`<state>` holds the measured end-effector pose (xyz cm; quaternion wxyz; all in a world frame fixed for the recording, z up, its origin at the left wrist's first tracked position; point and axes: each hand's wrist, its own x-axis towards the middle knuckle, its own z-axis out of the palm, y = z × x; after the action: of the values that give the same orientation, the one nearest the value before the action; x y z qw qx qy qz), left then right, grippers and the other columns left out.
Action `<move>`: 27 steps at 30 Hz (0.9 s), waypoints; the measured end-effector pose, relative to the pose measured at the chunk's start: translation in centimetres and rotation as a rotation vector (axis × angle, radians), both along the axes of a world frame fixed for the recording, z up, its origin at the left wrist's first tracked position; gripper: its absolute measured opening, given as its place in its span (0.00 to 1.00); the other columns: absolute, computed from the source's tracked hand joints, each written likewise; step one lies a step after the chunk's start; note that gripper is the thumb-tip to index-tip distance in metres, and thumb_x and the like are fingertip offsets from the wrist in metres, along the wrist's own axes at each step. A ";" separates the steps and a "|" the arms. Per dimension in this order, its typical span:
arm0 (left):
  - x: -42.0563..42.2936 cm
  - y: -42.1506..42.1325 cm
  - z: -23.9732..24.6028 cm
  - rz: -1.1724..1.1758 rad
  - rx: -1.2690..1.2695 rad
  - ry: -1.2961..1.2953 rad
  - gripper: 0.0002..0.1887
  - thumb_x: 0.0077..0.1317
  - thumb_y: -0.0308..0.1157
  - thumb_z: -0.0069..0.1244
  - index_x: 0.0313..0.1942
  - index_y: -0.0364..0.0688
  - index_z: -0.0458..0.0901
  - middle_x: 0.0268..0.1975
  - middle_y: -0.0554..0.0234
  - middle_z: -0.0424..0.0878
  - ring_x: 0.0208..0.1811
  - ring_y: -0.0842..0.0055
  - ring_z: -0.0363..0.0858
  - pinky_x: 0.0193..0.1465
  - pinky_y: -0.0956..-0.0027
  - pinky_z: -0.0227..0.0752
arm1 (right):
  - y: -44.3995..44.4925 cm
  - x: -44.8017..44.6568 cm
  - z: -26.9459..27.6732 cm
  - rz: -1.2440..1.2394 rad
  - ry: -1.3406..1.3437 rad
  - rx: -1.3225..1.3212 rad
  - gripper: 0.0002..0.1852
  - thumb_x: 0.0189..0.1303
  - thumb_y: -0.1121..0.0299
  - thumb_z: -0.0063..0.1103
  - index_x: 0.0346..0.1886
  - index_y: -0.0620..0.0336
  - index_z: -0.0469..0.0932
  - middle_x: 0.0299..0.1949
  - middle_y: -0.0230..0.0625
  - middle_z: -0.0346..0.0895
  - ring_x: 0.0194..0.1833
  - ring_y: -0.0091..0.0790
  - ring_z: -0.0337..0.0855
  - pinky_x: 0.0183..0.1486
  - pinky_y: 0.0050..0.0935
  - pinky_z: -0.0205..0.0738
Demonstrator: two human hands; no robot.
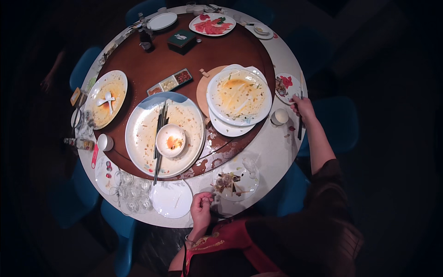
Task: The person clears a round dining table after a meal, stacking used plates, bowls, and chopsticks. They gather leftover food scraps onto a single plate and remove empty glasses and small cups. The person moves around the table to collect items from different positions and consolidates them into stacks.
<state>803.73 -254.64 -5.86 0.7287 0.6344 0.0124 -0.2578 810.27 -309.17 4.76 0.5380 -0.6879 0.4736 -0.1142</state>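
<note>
My right hand [303,107] reaches to the table's right rim, fingers closed around a pair of chopsticks [299,130]. The chopsticks' pale ends stick out above the fist and their dark ends below it. Just left of the fingers lies a small plate [285,98] with food scraps and a red garnish. At the near edge my left hand [201,207] has its fingers curled in, with nothing visible in them. It is between a white plate [171,199] and a scrap plate [238,181] bearing bones and a crumpled clear wrapper.
Sauce-stained platters [135,138], stacked white dishes [238,117] and a condiment tray [169,82] rest on the brown turntable [155,62]. Clustered glasses [133,192] and a bottle [79,143] stand at left, a cup [279,117] near my right hand. Blue chairs [332,126] ring the table.
</note>
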 end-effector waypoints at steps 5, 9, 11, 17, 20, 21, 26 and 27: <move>1.2 -3.7 0.7 -0.001 0.082 -0.076 0.07 0.78 0.24 0.44 0.49 0.35 0.80 0.44 0.66 0.82 0.42 0.85 0.78 0.50 0.79 0.72 | -9.8 -5.8 -10.6 -0.385 -0.053 0.135 0.14 0.73 0.64 0.58 0.40 0.70 0.78 0.28 0.44 0.86 0.23 0.32 0.86 0.18 0.25 0.71; 1.5 -6.5 1.4 -0.041 0.094 -0.090 0.07 0.79 0.26 0.45 0.49 0.35 0.80 0.44 0.66 0.81 0.42 0.84 0.79 0.50 0.78 0.72 | -13.9 -3.7 -16.2 -0.493 -0.225 0.285 0.13 0.72 0.65 0.60 0.41 0.70 0.77 0.28 0.48 0.86 0.25 0.37 0.89 0.16 0.26 0.71; 1.6 -7.4 1.5 -0.064 0.113 -0.090 0.07 0.79 0.27 0.46 0.49 0.35 0.80 0.44 0.67 0.81 0.42 0.84 0.79 0.50 0.78 0.72 | -15.5 -2.1 -17.8 -0.482 -0.231 0.245 0.13 0.71 0.65 0.62 0.40 0.69 0.77 0.30 0.49 0.86 0.26 0.38 0.90 0.16 0.25 0.70; 1.6 -9.0 1.8 -0.089 0.138 -0.076 0.06 0.79 0.26 0.46 0.48 0.35 0.80 0.44 0.66 0.80 0.42 0.84 0.79 0.50 0.78 0.72 | -18.3 -1.1 -19.7 -0.455 -0.210 0.403 0.09 0.65 0.70 0.67 0.37 0.63 0.77 0.22 0.36 0.76 0.17 0.26 0.72 0.14 0.23 0.59; 1.6 -9.4 1.9 -0.084 0.118 -0.054 0.06 0.79 0.25 0.46 0.48 0.35 0.80 0.43 0.66 0.80 0.42 0.84 0.79 0.50 0.78 0.72 | -19.1 -1.9 -19.9 -0.484 -0.301 0.501 0.08 0.65 0.72 0.67 0.36 0.64 0.76 0.23 0.37 0.75 0.17 0.25 0.70 0.14 0.23 0.59; 1.6 -9.5 1.9 -0.090 0.121 -0.057 0.07 0.79 0.25 0.46 0.48 0.35 0.80 0.43 0.66 0.80 0.42 0.84 0.79 0.50 0.78 0.72 | -19.2 -2.2 -19.8 -0.519 -0.315 0.511 0.08 0.65 0.72 0.67 0.36 0.65 0.76 0.23 0.38 0.76 0.17 0.26 0.70 0.14 0.23 0.60; 1.6 -9.1 1.8 -0.105 0.105 -0.073 0.07 0.79 0.26 0.45 0.49 0.34 0.80 0.43 0.66 0.80 0.42 0.83 0.78 0.49 0.77 0.72 | -18.4 -4.8 -16.8 -0.514 -0.452 0.604 0.08 0.66 0.76 0.65 0.39 0.62 0.73 0.23 0.33 0.71 0.19 0.24 0.70 0.15 0.18 0.56; 1.7 -9.0 1.9 -0.107 0.104 -0.083 0.08 0.79 0.26 0.45 0.49 0.34 0.80 0.43 0.66 0.80 0.42 0.83 0.78 0.48 0.77 0.72 | -17.8 -5.3 -15.5 -0.516 -0.456 0.530 0.07 0.65 0.76 0.65 0.37 0.62 0.73 0.23 0.33 0.72 0.19 0.23 0.69 0.16 0.18 0.56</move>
<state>805.39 -263.62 -3.93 0.6798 0.6813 -0.0382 -0.2688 804.98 -326.94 -10.78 0.7408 -0.3422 0.5119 -0.2685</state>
